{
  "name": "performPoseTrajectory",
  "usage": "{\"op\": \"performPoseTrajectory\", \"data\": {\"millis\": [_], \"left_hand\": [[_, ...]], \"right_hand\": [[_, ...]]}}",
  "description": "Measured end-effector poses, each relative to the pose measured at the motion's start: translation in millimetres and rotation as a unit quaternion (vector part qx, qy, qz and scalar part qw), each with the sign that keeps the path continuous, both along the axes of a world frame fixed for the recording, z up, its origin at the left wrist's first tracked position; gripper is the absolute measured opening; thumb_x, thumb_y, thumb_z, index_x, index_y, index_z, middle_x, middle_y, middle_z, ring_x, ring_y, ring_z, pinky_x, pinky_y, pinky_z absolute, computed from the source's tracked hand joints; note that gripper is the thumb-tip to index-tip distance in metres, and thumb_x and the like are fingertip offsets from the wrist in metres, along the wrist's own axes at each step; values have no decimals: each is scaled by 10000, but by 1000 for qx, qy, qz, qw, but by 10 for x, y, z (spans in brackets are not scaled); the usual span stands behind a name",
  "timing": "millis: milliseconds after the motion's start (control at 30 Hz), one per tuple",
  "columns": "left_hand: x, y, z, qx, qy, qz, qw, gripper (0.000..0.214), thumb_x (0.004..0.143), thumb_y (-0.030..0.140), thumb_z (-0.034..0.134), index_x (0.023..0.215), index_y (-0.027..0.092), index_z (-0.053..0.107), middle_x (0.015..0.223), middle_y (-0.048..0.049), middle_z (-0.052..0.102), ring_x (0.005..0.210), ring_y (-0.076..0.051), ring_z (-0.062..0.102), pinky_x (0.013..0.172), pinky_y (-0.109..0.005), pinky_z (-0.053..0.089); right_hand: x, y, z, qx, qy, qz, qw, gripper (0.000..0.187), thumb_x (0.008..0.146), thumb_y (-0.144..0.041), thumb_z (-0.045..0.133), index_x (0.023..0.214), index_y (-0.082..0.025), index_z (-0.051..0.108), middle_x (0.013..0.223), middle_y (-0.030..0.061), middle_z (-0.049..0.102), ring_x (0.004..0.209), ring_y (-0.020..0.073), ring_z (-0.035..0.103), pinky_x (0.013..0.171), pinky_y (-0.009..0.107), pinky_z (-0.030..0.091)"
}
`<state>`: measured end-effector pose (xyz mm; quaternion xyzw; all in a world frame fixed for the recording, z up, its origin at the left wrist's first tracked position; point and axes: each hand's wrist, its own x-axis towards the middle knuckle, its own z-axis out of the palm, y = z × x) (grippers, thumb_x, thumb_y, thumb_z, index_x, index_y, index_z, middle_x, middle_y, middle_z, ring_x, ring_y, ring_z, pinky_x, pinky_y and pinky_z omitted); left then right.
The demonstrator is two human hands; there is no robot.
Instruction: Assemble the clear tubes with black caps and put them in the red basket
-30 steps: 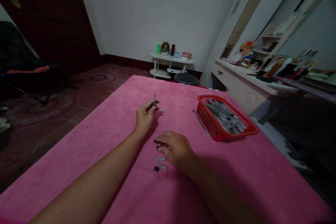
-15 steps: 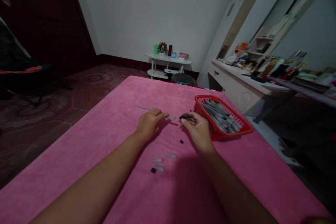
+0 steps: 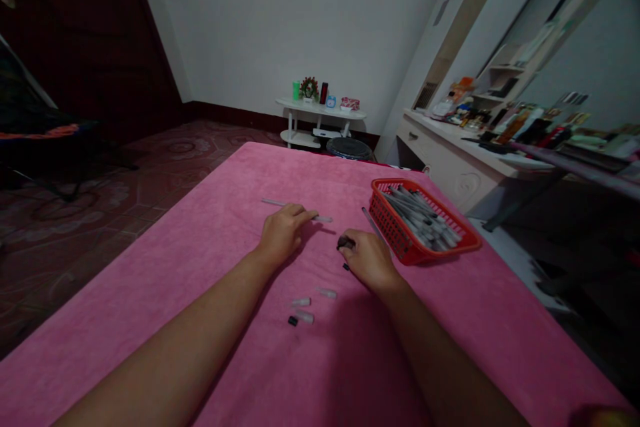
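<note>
Clear slim tube (image 3: 323, 219), head view: it lies crosswise beneath the left hand (image 3: 283, 232), one end showing to the left and the other to the right of the fingers, which are bent and pinch it near the pink cloth (image 3: 240, 347). The right hand (image 3: 370, 260), to the right and slightly nearer, has thumb and fingers drawn together; whether they enclose a small part cannot be told, the fingertips being dark. Just beside it, on the near side, lies a black plug (image 3: 345, 267). Nearer still are three short translucent caps, namely a right cap (image 3: 328, 293), a left cap (image 3: 302, 302) and a near cap (image 3: 305, 316), with a second black plug (image 3: 293, 321) at their left. Right of the hands stands a red basket (image 3: 400, 240) filled with pens (image 3: 425, 217); a single pen (image 3: 370, 219) lies along its left side. Far off stands a white stand (image 3: 320, 109).
</note>
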<state>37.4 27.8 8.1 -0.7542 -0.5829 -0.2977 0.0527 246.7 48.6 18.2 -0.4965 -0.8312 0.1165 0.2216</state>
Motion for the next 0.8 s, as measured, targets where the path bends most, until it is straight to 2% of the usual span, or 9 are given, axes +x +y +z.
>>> {"op": "performPoseTrajectory", "data": {"millis": [133,233,333,433,800], "left_hand": [[21,-14,28,-7,18,-1,1000,390,788,77,518,1113,258,637,978,-42,651,920,-199,571,706,-282,442],[38,-13,34,-9,31,-4,999,342,810,108,519,1084,266,649,956,-44,648,895,-200,572,688,-284,438],[49,-10,33,-14,37,-5,999,328,815,121,523,1070,279,656,941,-46,645,884,-198,571,672,-278,434],[54,-11,31,-17,43,-5,999,332,806,118,531,1065,284,656,938,-43,642,882,-196,568,675,-276,433],[84,-11,26,-7,79,-7,997,277,836,178,532,1073,274,641,909,-36,634,849,-200,557,635,-285,404]], "right_hand": [[-13,-15,10,11,-11,3,1000,83,703,-145,655,725,-221,680,733,38,691,700,204,627,599,277,393],[-22,26,7,-1,88,-4,996,92,739,-156,598,749,-199,680,735,37,685,679,182,621,626,278,427],[-40,58,32,-23,217,-1,976,107,748,-190,574,781,-176,675,732,31,677,659,169,614,623,270,453],[-68,48,73,-29,278,15,960,118,727,-199,580,792,-164,671,760,40,678,697,176,617,654,276,469],[-89,11,42,8,260,19,965,109,745,-187,604,826,-176,676,811,43,668,733,176,611,692,282,471]]}}
